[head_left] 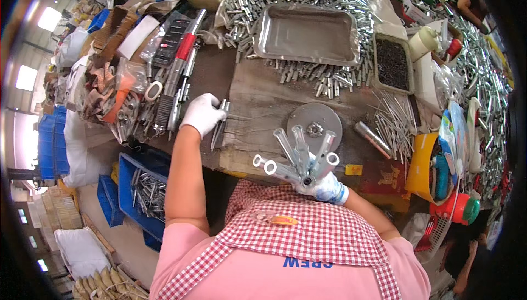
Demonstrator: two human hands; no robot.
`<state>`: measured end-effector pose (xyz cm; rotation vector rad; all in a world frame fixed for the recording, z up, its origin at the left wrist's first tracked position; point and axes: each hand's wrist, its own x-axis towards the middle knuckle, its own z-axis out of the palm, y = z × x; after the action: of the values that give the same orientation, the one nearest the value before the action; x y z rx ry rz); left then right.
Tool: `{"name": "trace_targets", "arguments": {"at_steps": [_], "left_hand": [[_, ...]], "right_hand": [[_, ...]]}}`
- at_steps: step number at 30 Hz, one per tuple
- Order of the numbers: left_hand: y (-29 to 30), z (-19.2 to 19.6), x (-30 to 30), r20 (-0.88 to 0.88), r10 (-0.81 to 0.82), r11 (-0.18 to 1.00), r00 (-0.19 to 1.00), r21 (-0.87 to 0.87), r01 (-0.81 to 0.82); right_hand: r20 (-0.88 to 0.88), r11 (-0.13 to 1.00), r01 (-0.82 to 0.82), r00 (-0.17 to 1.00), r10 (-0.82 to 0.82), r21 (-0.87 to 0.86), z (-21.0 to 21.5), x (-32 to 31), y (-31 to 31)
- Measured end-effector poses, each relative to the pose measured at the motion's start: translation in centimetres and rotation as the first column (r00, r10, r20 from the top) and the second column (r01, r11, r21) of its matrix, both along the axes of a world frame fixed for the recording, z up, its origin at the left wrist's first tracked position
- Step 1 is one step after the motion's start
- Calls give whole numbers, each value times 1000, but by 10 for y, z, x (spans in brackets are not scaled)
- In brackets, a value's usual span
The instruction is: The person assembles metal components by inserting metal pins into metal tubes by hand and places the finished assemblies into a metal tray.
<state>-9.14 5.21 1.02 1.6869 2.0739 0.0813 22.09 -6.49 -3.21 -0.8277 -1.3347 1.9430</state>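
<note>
My left hand (202, 114), in a white glove, rests at the left of the workbench. Its thumb and fingertips pinch at a thin metal rod (222, 114), one of a few slim pieces lying there. Near the bench's front edge, my gloved right hand (331, 189) is closed round a bunch of several shiny metal tubes (301, 154). Their hollow ends fan out upward and to both sides. Just beyond the tubes sits a round grey disc (299, 116) with a small metal hub (314, 129) in its middle.
A metal tray (307, 34) lies on a heap of metal tubes (247, 4). At right stand a box of small black pieces (393, 64), loose thin rods (396, 122) and a yellow bin (420, 163). Tools (181, 58) crowd the left; a blue crate (127, 190) sits below.
</note>
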Motion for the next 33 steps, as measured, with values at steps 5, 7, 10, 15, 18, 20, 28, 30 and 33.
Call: {"name": "trace_targets", "arguments": {"at_steps": [5, 7, 10, 15, 18, 20, 28, 30, 33], "left_hand": [[2, -4, 3, -53, 2, 1000, 999, -6, -3], [1, -6, 2, -23, 27, 999, 999, -24, -28], [-6, -4, -2, -11, 37, 998, 999, 47, -36], [-25, 43, 1, 556, -6, 939, 831, 290, -187], [-43, 86, 39, 870, -204, 843, 449, 389, -371], [-51, 98, 68, 918, -376, 774, 126, 385, -502], [-64, 103, 112, 622, -750, 571, 226, 781, -254], [-66, 94, 114, 591, -791, 565, 161, 805, -179], [-73, 79, 119, 555, -806, 556, 206, 829, -56]], "right_hand": [[-75, 979, 51, 995, -67, -199, -11, -2, -5], [-79, 977, 62, 994, -80, -204, -9, -4, -4], [-70, 980, 65, 994, -80, -190, -5, -4, -2], [8, 989, 61, 998, -60, -138, 3, -5, 3], [28, 982, 86, 996, -83, -167, -2, -5, 2], [-44, 984, 114, 992, -121, -139, -3, -9, 2], [114, 995, 50, 993, -40, -90, -8, -7, 3], [167, 998, 31, 986, -21, -61, -6, -6, 3], [124, 981, 163, 977, -175, 101, -3, -9, -1]]}}
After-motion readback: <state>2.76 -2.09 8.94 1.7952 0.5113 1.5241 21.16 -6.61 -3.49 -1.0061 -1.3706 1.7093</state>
